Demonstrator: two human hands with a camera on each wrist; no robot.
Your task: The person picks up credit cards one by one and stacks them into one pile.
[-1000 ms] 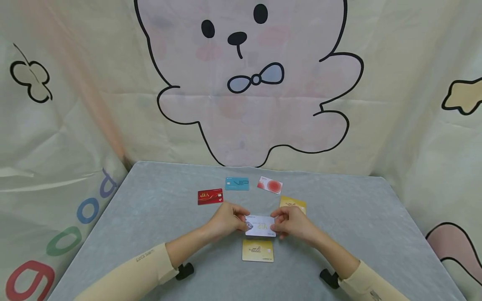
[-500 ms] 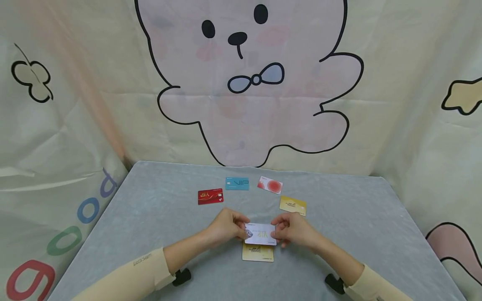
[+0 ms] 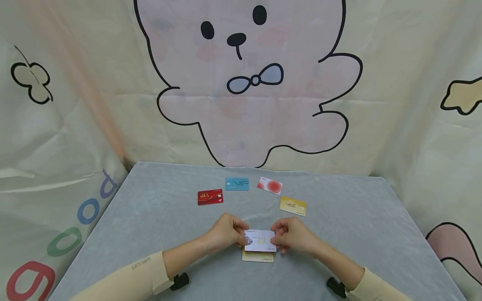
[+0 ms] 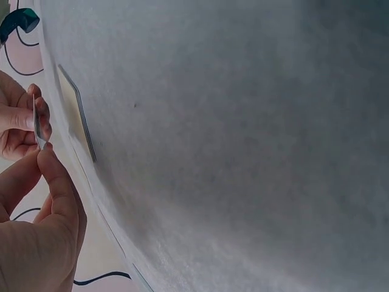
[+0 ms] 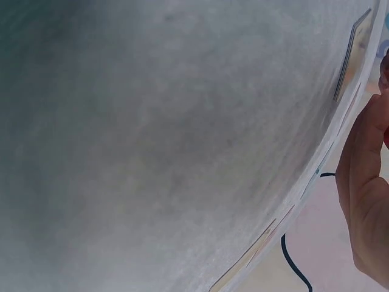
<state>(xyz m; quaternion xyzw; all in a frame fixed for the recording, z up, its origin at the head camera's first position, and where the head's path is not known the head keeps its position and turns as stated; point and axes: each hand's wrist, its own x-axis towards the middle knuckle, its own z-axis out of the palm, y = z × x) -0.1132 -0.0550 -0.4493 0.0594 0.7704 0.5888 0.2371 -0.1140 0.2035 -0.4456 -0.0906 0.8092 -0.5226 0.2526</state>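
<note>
A white VIP card (image 3: 260, 241) is pinched at its left edge by my left hand (image 3: 227, 230) and at its right edge by my right hand (image 3: 293, 235). Thumbs lie on its face, the other fingers curl behind. It overlaps a yellow card (image 3: 257, 256) on the table, whose front strip shows below it. In the left wrist view the white card (image 4: 37, 118) is seen nearly edge-on, raised off the table, and the yellow card (image 4: 76, 112) has layered edges like a small stack. The right wrist view shows the right hand (image 5: 371, 188) at its edge.
Behind the hands, a red VIP card (image 3: 210, 197), a blue VIP card (image 3: 237, 184), a white card with red circles (image 3: 270, 185) and another yellow card (image 3: 293, 206) lie in an arc on the grey cloth-covered table (image 3: 357, 234). A printed curtain (image 3: 395, 104) hangs behind.
Both hands have drawn the white VIP card toward the person, from behind the near yellow card to over most of it. The back yellow card is now fully uncovered. The other cards have stayed put.
</note>
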